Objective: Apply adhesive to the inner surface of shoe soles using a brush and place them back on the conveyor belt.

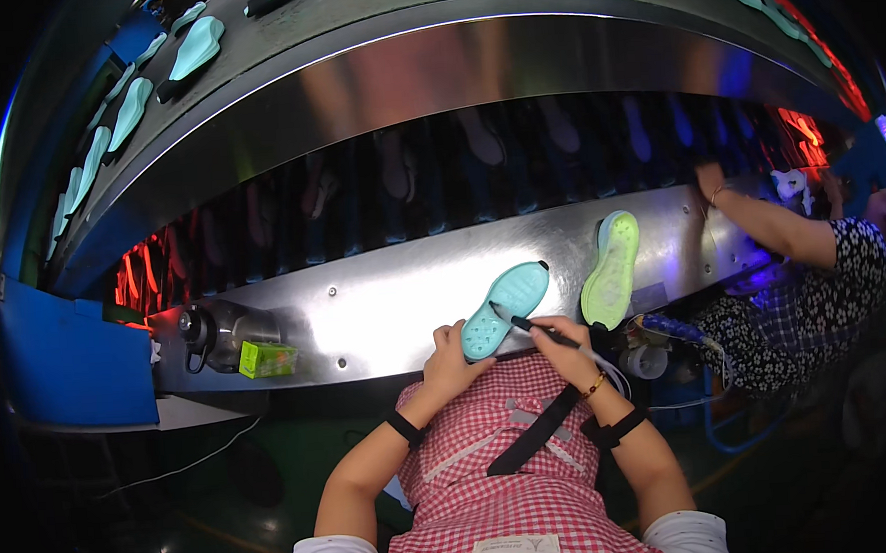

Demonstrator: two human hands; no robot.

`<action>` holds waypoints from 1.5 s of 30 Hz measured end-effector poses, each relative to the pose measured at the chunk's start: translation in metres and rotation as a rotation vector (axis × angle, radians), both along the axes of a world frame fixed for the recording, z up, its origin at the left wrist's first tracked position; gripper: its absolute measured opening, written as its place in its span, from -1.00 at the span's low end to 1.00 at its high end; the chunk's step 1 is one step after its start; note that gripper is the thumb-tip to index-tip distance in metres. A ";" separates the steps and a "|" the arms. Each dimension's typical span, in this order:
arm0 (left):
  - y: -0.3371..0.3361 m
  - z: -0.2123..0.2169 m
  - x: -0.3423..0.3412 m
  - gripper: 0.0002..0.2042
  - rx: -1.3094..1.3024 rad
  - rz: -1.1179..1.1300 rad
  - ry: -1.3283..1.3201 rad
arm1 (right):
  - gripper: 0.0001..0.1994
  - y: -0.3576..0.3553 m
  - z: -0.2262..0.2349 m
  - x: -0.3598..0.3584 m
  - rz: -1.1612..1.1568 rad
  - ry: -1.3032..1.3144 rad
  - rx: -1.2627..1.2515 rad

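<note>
Head view, largest to smallest: steel housing [384, 300] of a conveyor line, its dark tunnel carrying rows of soles that are too dim to count, with more pale soles riding the curved upper track [196, 49]. On the sloping steel ledge rest two soles: a green sole [611, 271], lying alone to the right and touched by no hand, and a teal sole [503, 308], tread side up, at the centre. Left hand [451, 361] grasps the teal sole's heel end, fingers curled under its lower edge; right hand [567, 345] is clenched round a dark pen-like tool [536, 329] whose tip meets the sole near its middle. Teal sole thus lies just above and between the two hands, its toe pointing up and to the right (away from the pink checked apron [517, 453]). Judged from this layout, work on the teal sole is under way but not finished, since the tool is in contact with it; whether any marks or coating are already laid down cannot be told. Green sole appears to wait beside it. At far right a co-worker's arm [761, 222] reaches to the housing; at left stand a metal bottle [221, 333] and a small green box [267, 359]
</note>
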State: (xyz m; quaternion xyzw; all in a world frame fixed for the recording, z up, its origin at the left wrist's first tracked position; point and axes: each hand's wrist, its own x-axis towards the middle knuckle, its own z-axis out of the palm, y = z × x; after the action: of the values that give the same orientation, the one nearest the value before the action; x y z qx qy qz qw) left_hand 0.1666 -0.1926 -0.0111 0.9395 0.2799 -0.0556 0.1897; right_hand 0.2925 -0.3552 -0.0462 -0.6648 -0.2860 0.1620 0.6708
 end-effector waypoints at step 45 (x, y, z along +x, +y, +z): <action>-0.101 -0.113 0.083 -0.55 -1.080 0.206 0.318 | -0.80 -0.113 -0.137 -0.038 -0.742 0.752 0.570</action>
State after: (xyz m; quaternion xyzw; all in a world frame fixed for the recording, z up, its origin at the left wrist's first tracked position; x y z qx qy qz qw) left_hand 0.2499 -0.2931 -0.1237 0.6571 0.3268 -0.3126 0.6031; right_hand 0.2545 -0.4683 -0.1836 -0.4113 0.1898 0.0578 0.8896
